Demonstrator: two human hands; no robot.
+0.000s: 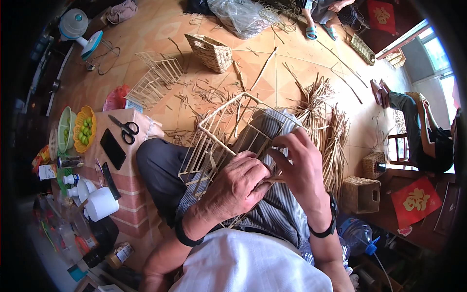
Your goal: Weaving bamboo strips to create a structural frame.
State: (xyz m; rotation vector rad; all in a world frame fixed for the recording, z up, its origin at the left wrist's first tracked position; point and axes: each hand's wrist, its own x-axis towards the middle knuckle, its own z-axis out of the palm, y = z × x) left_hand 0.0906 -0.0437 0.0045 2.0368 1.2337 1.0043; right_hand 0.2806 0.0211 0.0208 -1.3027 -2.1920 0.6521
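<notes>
A seated person's left hand point(238, 180) grips a rectangular basket frame point(217, 140); the right hand's point(305, 163) fingers curl beside it, hold unclear; most sides appear bare, weaving largely left.

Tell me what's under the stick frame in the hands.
Striped cloth under the frame shows through its gaps, with tiled floor and scraps beyond. The left hand and right hand cover part of it; what lies beneath them can't be seen.
</notes>
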